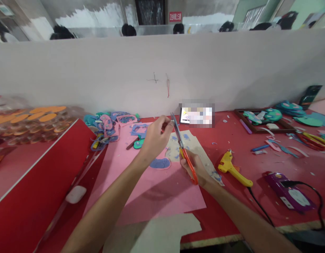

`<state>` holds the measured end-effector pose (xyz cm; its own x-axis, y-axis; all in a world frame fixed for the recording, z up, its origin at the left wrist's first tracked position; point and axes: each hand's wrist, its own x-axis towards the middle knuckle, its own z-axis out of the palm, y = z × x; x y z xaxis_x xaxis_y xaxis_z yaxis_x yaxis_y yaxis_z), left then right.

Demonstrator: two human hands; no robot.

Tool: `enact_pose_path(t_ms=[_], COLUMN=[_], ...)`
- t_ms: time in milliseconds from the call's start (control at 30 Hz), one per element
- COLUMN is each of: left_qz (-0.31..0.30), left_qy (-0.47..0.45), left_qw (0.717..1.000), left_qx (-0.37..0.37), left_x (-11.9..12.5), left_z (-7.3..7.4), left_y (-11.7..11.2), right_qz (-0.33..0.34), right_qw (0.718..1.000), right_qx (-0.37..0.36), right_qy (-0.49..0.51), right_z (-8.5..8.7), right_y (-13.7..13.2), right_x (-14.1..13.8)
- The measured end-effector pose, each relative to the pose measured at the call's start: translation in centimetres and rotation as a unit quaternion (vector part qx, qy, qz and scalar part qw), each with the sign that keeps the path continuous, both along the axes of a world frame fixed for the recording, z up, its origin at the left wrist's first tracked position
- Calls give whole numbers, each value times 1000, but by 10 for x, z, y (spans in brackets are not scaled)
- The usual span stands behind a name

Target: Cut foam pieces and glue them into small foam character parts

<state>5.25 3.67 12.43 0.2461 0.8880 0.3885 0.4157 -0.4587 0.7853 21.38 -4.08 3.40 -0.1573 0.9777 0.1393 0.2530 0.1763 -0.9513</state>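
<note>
Scissors (181, 142), gripped in the right hand (196, 168) above the pink sheet (152, 189), meet the left hand (154, 138), which pinches a tiny scrap (173, 122); so near, the blades may nick a fingertip.

The scissors (181, 144) have dull grey metal blades and smooth, glossy orange plastic handles. Under them the pink sheet (152, 189) looks matt and soft, like felt or craft foam. Right of the pink sheet, a shiny yellow plastic glue gun (232, 169) lies on the matt red table cover (231, 214). The frame (270, 129) beyond it looks like dark wood. On the sheet's far edge lies dull beige paper (195, 146).
</note>
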Motion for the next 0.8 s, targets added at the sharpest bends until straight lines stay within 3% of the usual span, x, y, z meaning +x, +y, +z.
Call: enact_pose_path(t_ms=[167, 800], left_qz=[-12, 11], left_qy=[-6, -19], left_qw=[1000, 1000], left_qx=[3, -7], left_x=[1, -3], left_z=[-3, 5], left_y=[0, 0], right_qz=[-31, -23], right_qw=[999, 1000], right_qx=[-9, -12], right_qy=[6, -9], right_z=[9, 6], right_y=[-6, -5], right_x=[-2, -1])
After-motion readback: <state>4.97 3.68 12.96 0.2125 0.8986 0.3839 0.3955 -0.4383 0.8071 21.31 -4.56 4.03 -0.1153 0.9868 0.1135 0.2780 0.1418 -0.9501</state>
